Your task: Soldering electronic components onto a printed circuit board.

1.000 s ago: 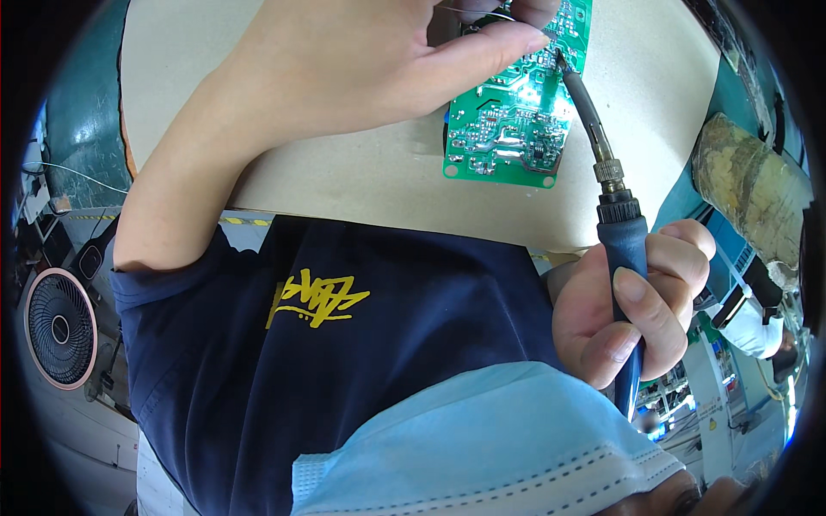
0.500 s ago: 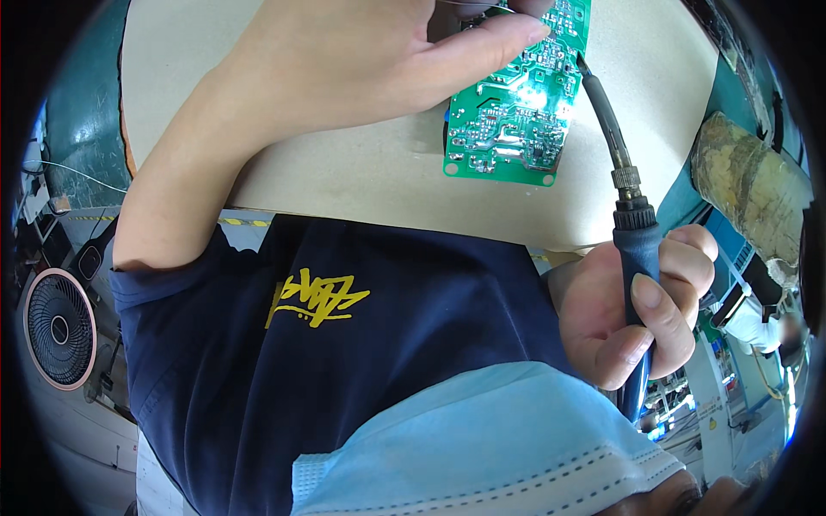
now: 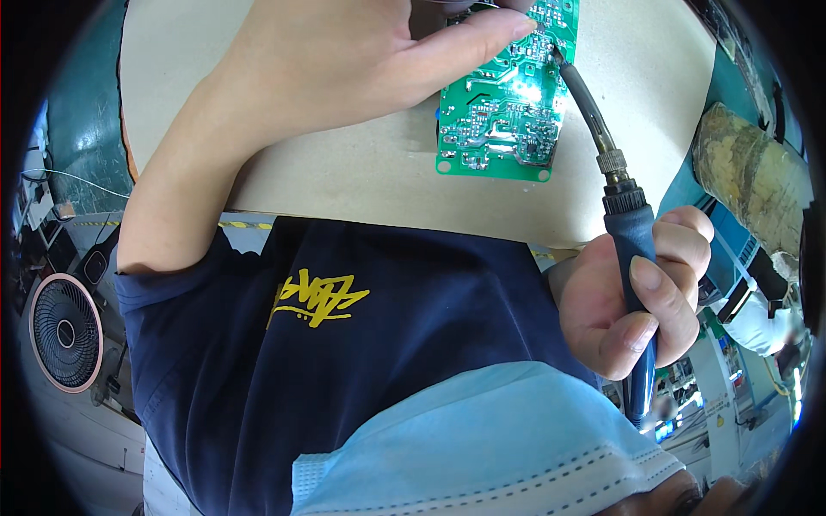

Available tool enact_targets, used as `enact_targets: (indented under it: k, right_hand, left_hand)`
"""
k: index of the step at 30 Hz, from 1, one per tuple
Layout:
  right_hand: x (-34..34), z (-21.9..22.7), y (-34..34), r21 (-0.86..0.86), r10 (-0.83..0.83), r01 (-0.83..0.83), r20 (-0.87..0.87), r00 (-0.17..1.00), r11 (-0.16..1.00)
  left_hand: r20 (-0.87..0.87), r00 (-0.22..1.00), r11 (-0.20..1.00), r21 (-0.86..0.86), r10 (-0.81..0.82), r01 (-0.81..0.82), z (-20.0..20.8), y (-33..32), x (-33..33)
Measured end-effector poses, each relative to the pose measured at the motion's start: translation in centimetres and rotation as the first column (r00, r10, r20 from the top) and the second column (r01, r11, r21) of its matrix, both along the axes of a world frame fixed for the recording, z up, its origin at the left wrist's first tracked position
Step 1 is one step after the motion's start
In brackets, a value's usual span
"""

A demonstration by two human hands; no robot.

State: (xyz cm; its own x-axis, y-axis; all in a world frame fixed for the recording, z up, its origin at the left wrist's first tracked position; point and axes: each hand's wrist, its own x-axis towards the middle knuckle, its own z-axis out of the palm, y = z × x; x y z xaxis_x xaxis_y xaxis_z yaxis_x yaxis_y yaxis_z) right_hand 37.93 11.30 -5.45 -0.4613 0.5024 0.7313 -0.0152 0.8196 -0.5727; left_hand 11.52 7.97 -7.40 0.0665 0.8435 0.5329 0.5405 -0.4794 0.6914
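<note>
My right hand point(image 3: 641, 301) is wrapped round the blue grip of a soldering iron point(image 3: 631, 228), its fingers closed. The iron's tip reaches the right part of a green circuit board point(image 3: 503, 129), among small components and shiny solder joints. Over the board's upper left lies my left hand point(image 3: 430, 52), closed, its thumb stretched along the board. A thin solder wire point(image 3: 482, 3) shows between its thumb and fingers at the top edge. The other fingertips and the far end of the board are cut off by the frame. Part of the board sits under my left hand.
Beneath the board is a beige work sheet point(image 3: 361, 172) on a green bench surface point(image 3: 86, 112). A loose thin wire point(image 3: 90, 182) crosses the left side. To the right lies a worn, stained roll-like object point(image 3: 748, 181). A round fan point(image 3: 65, 334) stands lower left.
The soldering iron's tip has shifted left, from the board's right edge onto its components. The board and my left hand have moved slightly left. Both hands keep their grip.
</note>
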Motion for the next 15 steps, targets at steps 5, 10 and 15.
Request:
enact_targets:
  k: [5, 10, 15]
  right_hand:
    - [-0.1, -0.1, 0.1, -0.021, 0.027, -0.03, -0.145, 0.989, 0.999]
    - [0.0, -0.2, 0.6, -0.041, 0.042, -0.048, -0.152, 0.988, 0.998]
    - [0.3, -0.3, 0.3, -0.051, 0.052, -0.059, -0.132, 0.99, 0.997]
  left_hand:
    - [0.037, 0.999, 1.0, 0.009, 0.008, -0.008, 0.8, -0.2, -0.1]
    - [0.04, 0.999, 1.0, -0.005, 0.0, 0.001, -0.3, -0.1, 0.3]
    - [0.043, 0.999, 0.999, 0.029, -0.016, 0.015, -0.6, 0.1, 0.3]
